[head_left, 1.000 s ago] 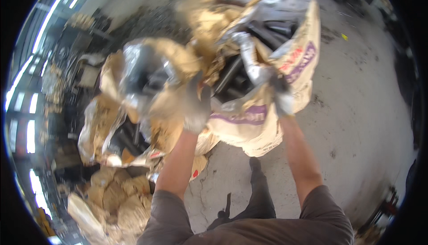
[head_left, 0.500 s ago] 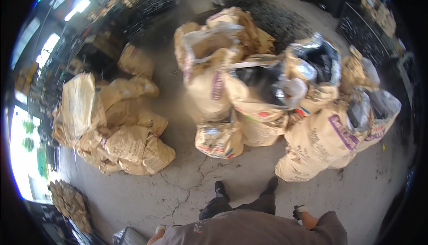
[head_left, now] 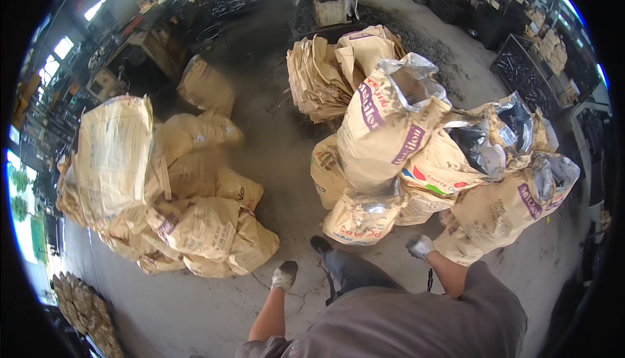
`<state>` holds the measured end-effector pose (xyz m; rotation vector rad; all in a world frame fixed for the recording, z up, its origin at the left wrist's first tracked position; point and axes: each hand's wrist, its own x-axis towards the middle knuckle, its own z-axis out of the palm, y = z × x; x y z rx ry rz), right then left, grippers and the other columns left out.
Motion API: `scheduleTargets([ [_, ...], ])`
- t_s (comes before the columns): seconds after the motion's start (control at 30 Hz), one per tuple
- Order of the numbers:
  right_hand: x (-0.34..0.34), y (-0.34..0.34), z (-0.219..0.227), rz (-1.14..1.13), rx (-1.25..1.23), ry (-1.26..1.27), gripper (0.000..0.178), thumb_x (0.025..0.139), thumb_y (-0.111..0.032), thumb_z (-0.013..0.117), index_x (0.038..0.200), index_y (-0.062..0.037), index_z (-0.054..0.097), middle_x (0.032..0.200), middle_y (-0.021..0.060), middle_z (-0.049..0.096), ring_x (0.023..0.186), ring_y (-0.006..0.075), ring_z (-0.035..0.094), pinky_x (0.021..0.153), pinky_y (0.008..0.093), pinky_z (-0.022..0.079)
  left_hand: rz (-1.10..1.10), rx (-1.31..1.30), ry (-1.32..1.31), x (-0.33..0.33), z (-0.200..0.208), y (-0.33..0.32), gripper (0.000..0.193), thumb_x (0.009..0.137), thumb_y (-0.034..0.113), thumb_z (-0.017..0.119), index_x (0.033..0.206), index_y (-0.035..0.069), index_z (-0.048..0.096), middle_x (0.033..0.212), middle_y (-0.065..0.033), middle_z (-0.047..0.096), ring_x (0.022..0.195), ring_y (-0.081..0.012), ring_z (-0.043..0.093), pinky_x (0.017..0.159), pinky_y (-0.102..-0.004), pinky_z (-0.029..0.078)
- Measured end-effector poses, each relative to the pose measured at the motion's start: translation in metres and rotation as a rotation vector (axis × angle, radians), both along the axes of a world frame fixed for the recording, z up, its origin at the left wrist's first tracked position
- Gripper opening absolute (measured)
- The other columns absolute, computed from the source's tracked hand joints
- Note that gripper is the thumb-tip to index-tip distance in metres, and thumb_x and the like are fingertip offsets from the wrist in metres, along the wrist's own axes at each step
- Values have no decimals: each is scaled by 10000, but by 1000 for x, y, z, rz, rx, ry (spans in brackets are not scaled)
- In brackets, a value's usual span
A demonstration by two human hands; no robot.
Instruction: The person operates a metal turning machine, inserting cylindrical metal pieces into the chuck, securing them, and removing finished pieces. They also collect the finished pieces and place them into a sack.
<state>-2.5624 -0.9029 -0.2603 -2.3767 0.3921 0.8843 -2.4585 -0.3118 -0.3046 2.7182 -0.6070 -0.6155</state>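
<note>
My left hand [head_left: 284,276], in a light glove with dark fingers, hangs over the concrete floor between two groups of paper sacks. Its fingers look loosely extended, with nothing visible in them. My right hand [head_left: 420,247], also gloved, is near the lower front of the right-hand group; its fingers are partly foreshortened and I see nothing held. Ahead stands a tall open brown paper sack [head_left: 374,127] with a silvery lining and purple print. In front of it rests a smaller sack [head_left: 364,218]. Another open lined sack [head_left: 501,205] leans at the right.
At the left lies a heap of filled sacks [head_left: 202,228], topped by a plastic-wrapped pale sack [head_left: 117,153]. Folded flat sacks [head_left: 319,78] are stacked behind the tall one. A dark metal bin [head_left: 530,71] stands far right, and a brown bundle [head_left: 84,312] lies lower left.
My legs have stepped forward and the view has moved closer to the sacks. Both hands have come forward from beside my body, the left one now fully in sight.
</note>
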Motion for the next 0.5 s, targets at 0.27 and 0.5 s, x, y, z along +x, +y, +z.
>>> scheduleTargets([
  [0.27, 318, 170, 5, 90, 122, -581, 227, 982, -275, 606, 958, -91, 736, 898, 204, 743, 778, 420, 711, 693, 479, 574, -52, 143, 112, 101, 35, 176, 162, 944, 189, 626, 993, 74, 731, 1016, -190, 747, 955, -388, 724, 804, -500, 581],
  [0.5, 595, 152, 79, -365, 239, -792, 280, 927, -334, 687, 1080, -113, 769, 984, 183, 778, 876, 351, 759, 739, 459, 595, -117, 426, 463, 166, 28, 270, 210, 961, 208, 614, 941, 83, 782, 1036, -192, 779, 966, -382, 756, 839, -504, 609],
])
